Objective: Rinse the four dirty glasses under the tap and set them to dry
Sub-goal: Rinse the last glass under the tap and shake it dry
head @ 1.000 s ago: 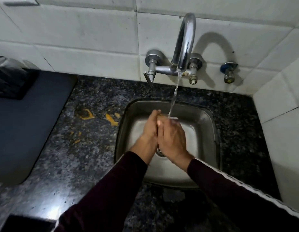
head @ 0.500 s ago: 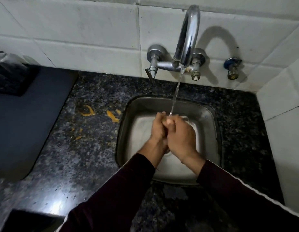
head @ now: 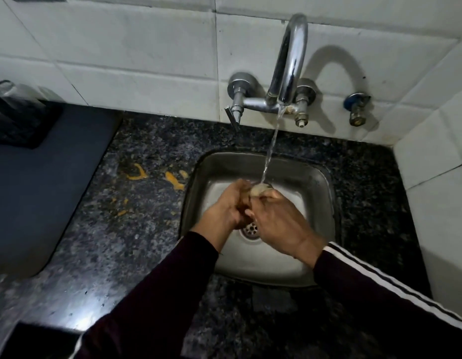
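A small clear glass (head: 259, 189) is held over the steel sink (head: 320, 198), its open mouth up under the thin stream of water from the chrome tap (head: 289, 63). My right hand (head: 279, 224) grips the glass from the right and hides most of it. My left hand (head: 227, 211) curls against its left side, fingers wrapped round it. No other glass shows in this view.
Dark speckled granite counter (head: 136, 229) surrounds the sink, with orange scraps (head: 173, 181) left of it. A dark mat (head: 43, 182) covers the left counter, with a black object (head: 15, 120) at its far end. A small valve (head: 356, 110) sits on the tiled wall.
Both hands stayed together under the stream and shifted slightly around the glass; its mouth now shows more clearly under the water.
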